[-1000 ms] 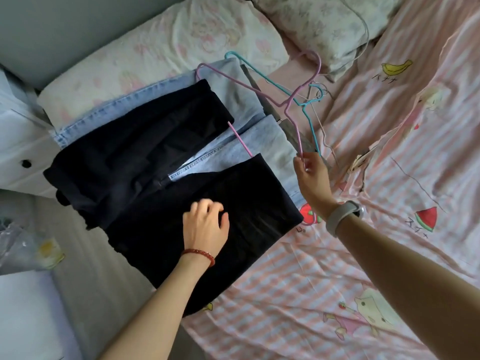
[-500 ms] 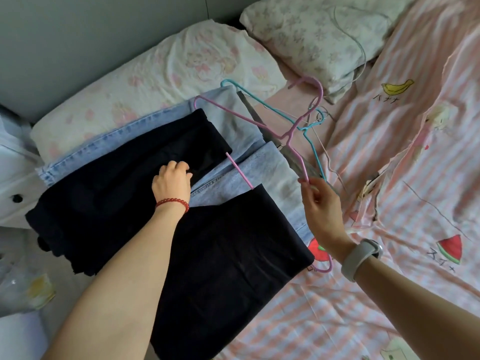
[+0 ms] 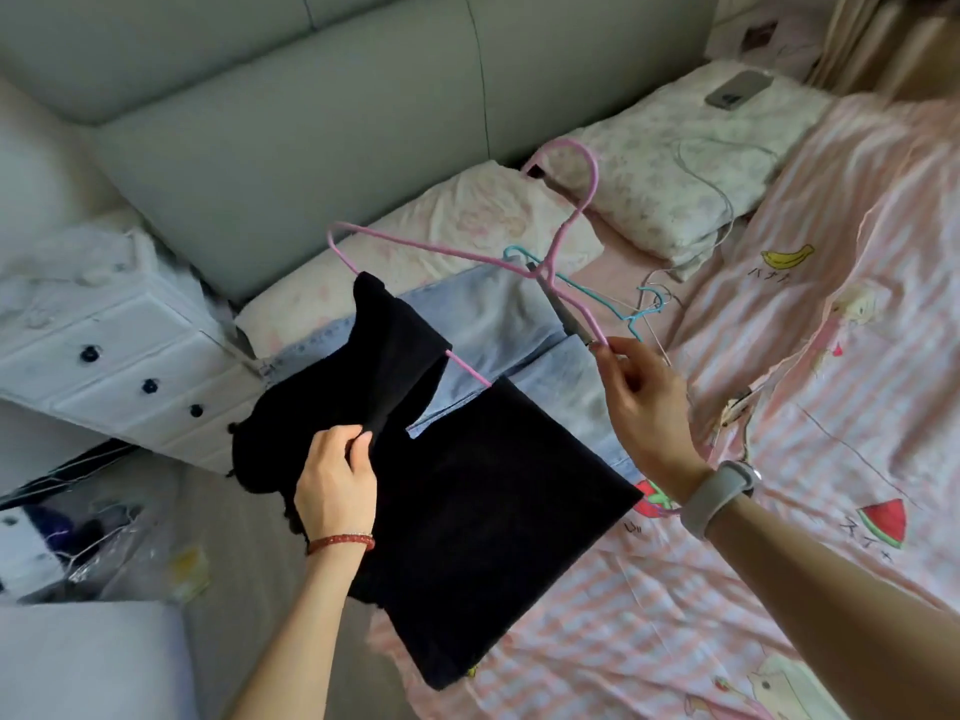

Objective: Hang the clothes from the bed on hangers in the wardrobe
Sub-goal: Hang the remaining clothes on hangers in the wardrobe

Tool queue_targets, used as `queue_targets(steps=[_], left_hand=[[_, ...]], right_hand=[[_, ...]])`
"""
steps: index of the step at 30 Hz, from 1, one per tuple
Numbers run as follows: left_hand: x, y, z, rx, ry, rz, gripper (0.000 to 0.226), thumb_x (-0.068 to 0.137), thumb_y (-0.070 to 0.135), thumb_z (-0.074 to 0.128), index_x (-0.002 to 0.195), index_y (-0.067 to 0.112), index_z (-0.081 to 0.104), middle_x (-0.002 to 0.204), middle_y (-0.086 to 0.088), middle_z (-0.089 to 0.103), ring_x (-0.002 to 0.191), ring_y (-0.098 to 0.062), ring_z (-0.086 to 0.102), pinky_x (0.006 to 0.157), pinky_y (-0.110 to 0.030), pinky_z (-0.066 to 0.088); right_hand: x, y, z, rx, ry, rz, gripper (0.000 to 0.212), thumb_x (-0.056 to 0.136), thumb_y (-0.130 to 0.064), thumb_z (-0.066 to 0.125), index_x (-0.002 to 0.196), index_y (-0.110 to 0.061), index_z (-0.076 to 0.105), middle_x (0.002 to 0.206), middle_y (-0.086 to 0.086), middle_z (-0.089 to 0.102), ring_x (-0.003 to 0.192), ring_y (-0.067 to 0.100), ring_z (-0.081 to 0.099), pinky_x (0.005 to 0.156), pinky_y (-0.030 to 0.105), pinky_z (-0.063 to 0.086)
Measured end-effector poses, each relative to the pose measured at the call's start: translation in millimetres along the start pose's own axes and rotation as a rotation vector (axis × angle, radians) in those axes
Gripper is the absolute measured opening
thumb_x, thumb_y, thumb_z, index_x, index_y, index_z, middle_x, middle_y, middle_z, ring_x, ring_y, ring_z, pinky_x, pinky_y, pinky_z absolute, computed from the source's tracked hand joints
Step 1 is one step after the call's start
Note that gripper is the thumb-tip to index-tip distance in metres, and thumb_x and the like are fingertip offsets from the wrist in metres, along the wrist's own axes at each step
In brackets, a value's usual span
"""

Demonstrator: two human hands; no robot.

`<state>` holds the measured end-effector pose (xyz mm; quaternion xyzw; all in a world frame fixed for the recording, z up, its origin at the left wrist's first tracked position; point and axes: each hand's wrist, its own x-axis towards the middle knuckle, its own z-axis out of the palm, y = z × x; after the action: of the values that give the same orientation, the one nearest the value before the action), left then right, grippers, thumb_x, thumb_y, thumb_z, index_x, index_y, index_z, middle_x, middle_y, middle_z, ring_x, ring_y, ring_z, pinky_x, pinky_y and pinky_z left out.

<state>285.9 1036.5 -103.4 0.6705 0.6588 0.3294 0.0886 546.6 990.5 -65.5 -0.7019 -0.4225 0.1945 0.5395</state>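
While my right hand [image 3: 644,407] pinches the pink hanger [image 3: 563,236] at its corner, my left hand [image 3: 337,480] grips the black trousers [image 3: 395,350]. Their folded length crosses the hanger's bar, left of the right-hand grip, so my left hand is nearer.

At far left we see a white chest of drawers [image 3: 130,356] with dark round knobs, and below it crinkled clear plastic [image 3: 130,553] on the floor. Along the far side runs a grey-green padded headboard [image 3: 311,122], with two floral pillows [image 3: 467,220] before it. A phone [image 3: 737,89] lies on the far right pillow, a white cable [image 3: 711,184] trailing beneath it.
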Motion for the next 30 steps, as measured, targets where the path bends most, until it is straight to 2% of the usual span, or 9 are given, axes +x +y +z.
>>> queue_targets(steps=[7, 10, 14, 16, 19, 22, 25, 28, 30], left_hand=[[-72.0, 31.8, -150.0, 0.063, 0.213, 0.061, 0.006, 0.080, 0.000, 0.067, 0.085, 0.000, 0.068, 0.082, -0.017, 0.066, 0.065, -0.036, 0.063, 0.055, -0.030, 0.041], [-122.5, 33.8, -194.6, 0.130, 0.135, -0.004, 0.006, 0.083, 0.007, 0.064, 0.088, 0.005, 0.067, 0.087, -0.012, 0.064, 0.070, -0.035, 0.062, 0.055, -0.034, 0.048], [-200.3, 39.8, -250.8, 0.249, 0.016, -0.057, 0.015, 0.083, 0.026, 0.066, 0.087, 0.011, 0.068, 0.097, -0.004, 0.056, 0.089, -0.025, 0.055, 0.065, -0.040, 0.051], [-228.3, 51.5, -274.4, 0.213, 0.152, 0.047, 0.018, 0.081, 0.028, 0.068, 0.084, 0.010, 0.068, 0.094, -0.006, 0.056, 0.092, -0.026, 0.053, 0.072, -0.043, 0.052], [-252.3, 82.6, -300.5, 0.293, 0.315, 0.300, 0.037, 0.084, 0.040, 0.050, 0.105, 0.013, 0.065, 0.107, -0.008, 0.058, 0.102, -0.023, 0.047, 0.083, -0.041, 0.046], [-266.6, 115.5, -307.3, 0.333, 0.231, 0.502, 0.049, 0.084, 0.048, 0.041, 0.121, 0.020, 0.059, 0.119, -0.007, 0.058, 0.113, -0.022, 0.045, 0.093, -0.044, 0.039], [-284.4, 134.5, -300.5, 0.342, 0.068, 0.518, 0.054, 0.086, 0.054, 0.031, 0.122, 0.025, 0.058, 0.105, -0.001, 0.066, 0.099, -0.022, 0.060, 0.088, -0.044, 0.042], [-304.8, 139.9, -294.8, 0.271, 0.176, 0.545, 0.039, 0.086, 0.047, 0.038, 0.098, 0.025, 0.068, 0.072, 0.006, 0.063, 0.066, -0.017, 0.061, 0.076, -0.028, 0.030], [-320.7, 142.6, -293.8, 0.125, 0.264, 0.541, 0.032, 0.082, 0.042, 0.047, 0.087, 0.022, 0.072, 0.072, 0.005, 0.062, 0.065, -0.012, 0.056, 0.070, -0.023, 0.024]], right_hand=[[-56.5, -123.7, -39.5, -0.010, -0.136, -0.373, 0.021, 0.091, -0.023, 0.051, 0.096, -0.009, 0.066, 0.047, -0.006, 0.043, 0.043, 0.009, 0.040, 0.046, 0.015, 0.031], [-92.4, -164.3, -58.0, -0.036, -0.171, -0.546, 0.026, 0.090, -0.025, 0.050, 0.098, -0.007, 0.067, 0.054, 0.005, 0.057, 0.046, 0.023, 0.048, 0.047, 0.034, 0.040], [-155.7, -208.3, -99.2, -0.069, -0.169, -0.764, 0.025, 0.087, -0.025, 0.051, 0.095, -0.009, 0.069, 0.053, 0.001, 0.055, 0.044, 0.025, 0.049, 0.044, 0.032, 0.041], [-182.6, -223.6, -122.0, -0.080, -0.151, -0.857, 0.020, 0.087, -0.022, 0.054, 0.090, -0.009, 0.070, 0.053, 0.004, 0.059, 0.043, 0.027, 0.051, 0.043, 0.032, 0.042], [-215.6, -241.2, -154.3, -0.124, -0.133, -0.936, 0.020, 0.087, -0.021, 0.054, 0.089, -0.010, 0.070, 0.057, 0.007, 0.064, 0.048, 0.029, 0.056, 0.044, 0.031, 0.045], [-242.2, -253.4, -181.4, -0.149, -0.150, -0.965, 0.023, 0.088, -0.024, 0.052, 0.089, -0.011, 0.071, 0.062, 0.007, 0.066, 0.054, 0.029, 0.059, 0.046, 0.031, 0.045], [-262.3, -258.9, -203.1, -0.140, -0.175, -0.950, 0.026, 0.088, -0.028, 0.050, 0.089, -0.011, 0.070, 0.064, 0.007, 0.066, 0.055, 0.027, 0.058, 0.049, 0.033, 0.045], [-274.1, -258.2, -221.5, -0.136, -0.158, -0.947, 0.032, 0.089, -0.033, 0.047, 0.088, -0.011, 0.070, 0.057, 0.004, 0.061, 0.047, 0.019, 0.045, 0.045, 0.029, 0.039], [-280.8, -253.2, -230.7, -0.157, -0.158, -0.925, 0.031, 0.089, -0.032, 0.047, 0.088, -0.011, 0.070, 0.056, 0.005, 0.059, 0.046, 0.017, 0.043, 0.045, 0.028, 0.037]])
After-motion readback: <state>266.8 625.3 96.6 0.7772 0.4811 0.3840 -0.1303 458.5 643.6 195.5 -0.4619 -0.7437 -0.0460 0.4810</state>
